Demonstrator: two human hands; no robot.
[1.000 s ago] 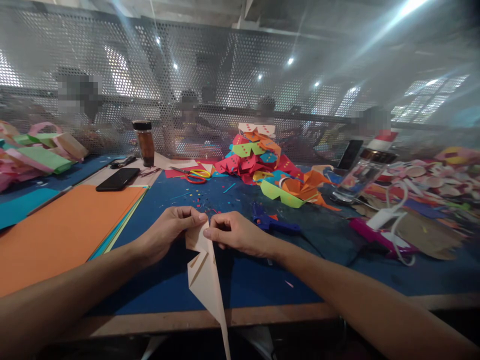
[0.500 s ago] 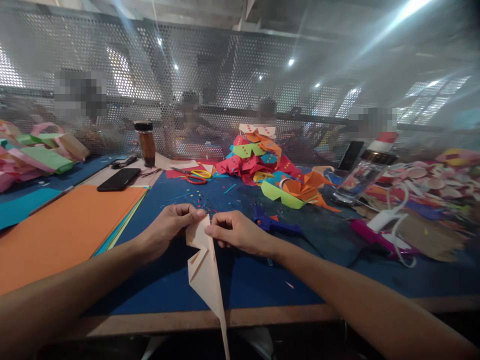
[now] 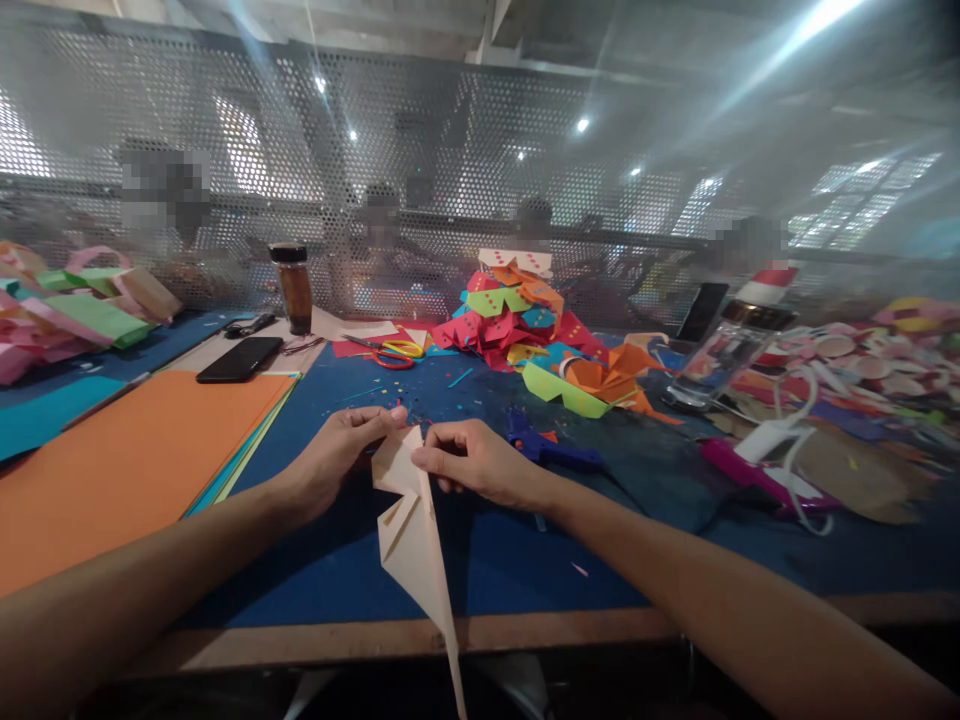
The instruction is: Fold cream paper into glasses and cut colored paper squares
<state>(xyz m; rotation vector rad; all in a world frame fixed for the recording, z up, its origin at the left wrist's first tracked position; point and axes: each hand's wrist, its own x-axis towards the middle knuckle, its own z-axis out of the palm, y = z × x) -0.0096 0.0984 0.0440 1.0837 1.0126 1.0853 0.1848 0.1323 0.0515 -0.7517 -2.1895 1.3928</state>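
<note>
A cream paper eye mask (image 3: 416,555) hangs edge-down between my hands, with a notch in its side and a long thin strip trailing below the table's front edge. My left hand (image 3: 341,450) is closed at the mask's upper left edge, its thumb raised to the top corner; the fingertips behind the paper are hidden. On the upper right edge, my right hand (image 3: 469,462) pinches the paper between thumb and curled fingers. A blue glue gun (image 3: 559,450) lies just right of my right hand.
Scissors (image 3: 397,352) lie beyond my hands, near a pile of coloured paper masks (image 3: 510,325). Orange sheets (image 3: 150,460), a phone (image 3: 240,360) and a dark bottle (image 3: 292,290) are left. A clear bottle (image 3: 709,360) and magenta tool (image 3: 757,480) stand right.
My left thumb has lifted slightly off the top of the paper mask. The mask's lower end has shifted a little to the right. My right hand keeps its pinch.
</note>
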